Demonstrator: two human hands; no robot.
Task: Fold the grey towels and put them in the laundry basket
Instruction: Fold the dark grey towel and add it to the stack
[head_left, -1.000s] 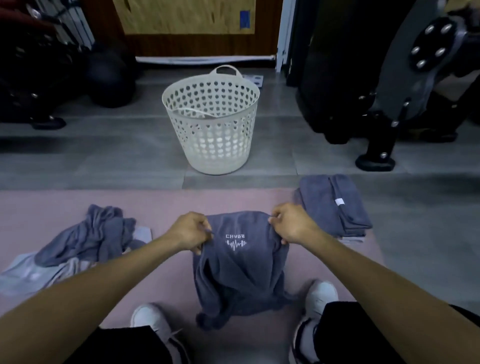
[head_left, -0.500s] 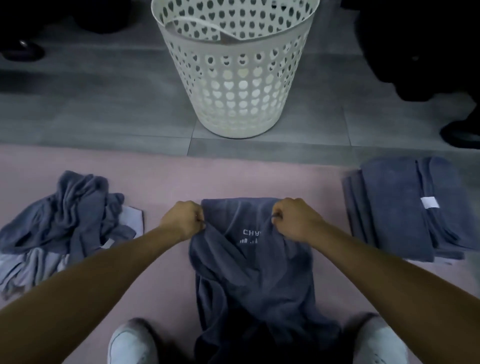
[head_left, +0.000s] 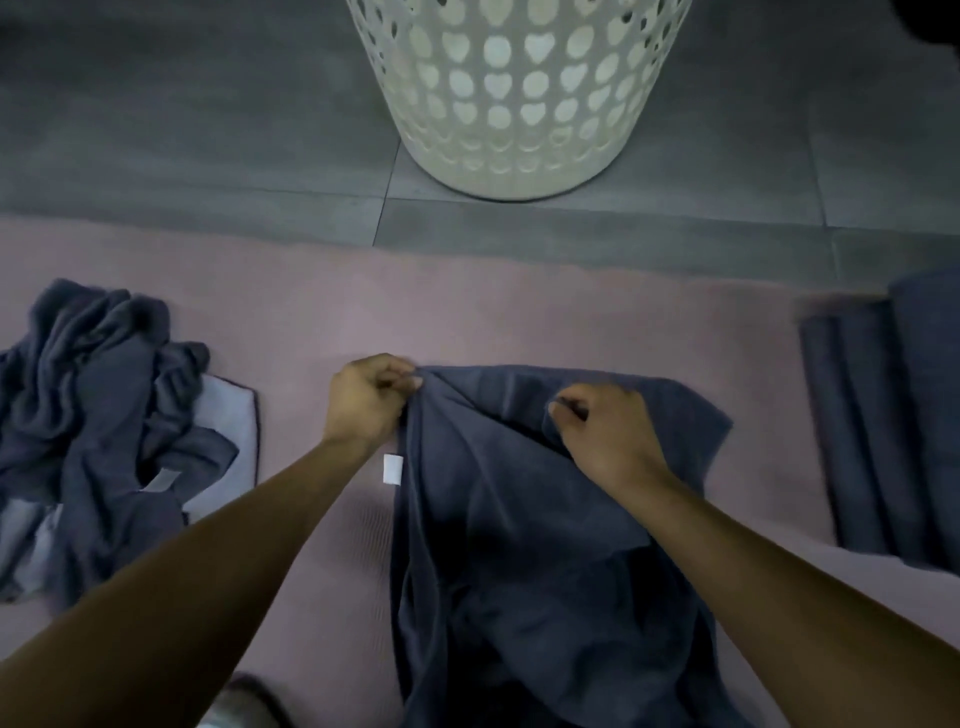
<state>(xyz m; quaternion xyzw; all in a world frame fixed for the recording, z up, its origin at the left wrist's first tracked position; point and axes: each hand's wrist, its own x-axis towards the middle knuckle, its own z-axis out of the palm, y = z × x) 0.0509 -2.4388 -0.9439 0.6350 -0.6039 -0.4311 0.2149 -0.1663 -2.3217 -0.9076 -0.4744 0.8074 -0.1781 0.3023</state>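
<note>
A dark grey towel lies spread lengthwise on the pink mat, its far edge near the mat's middle. My left hand pinches the towel's far left corner. My right hand pinches a fold of the towel a little in from its far right corner. A small white tag shows on the towel's left edge. The white perforated laundry basket stands on the grey floor straight ahead, beyond the mat; its rim is out of frame.
A heap of crumpled grey towels lies on the mat at the left. A stack of folded grey towels sits at the right edge. A white shoe tip shows at the bottom.
My head has tilted down and moved closer. Both hands have lowered the towel from hanging in front of me onto the mat, its far edge now lying flat; the printed logo is no longer visible.
</note>
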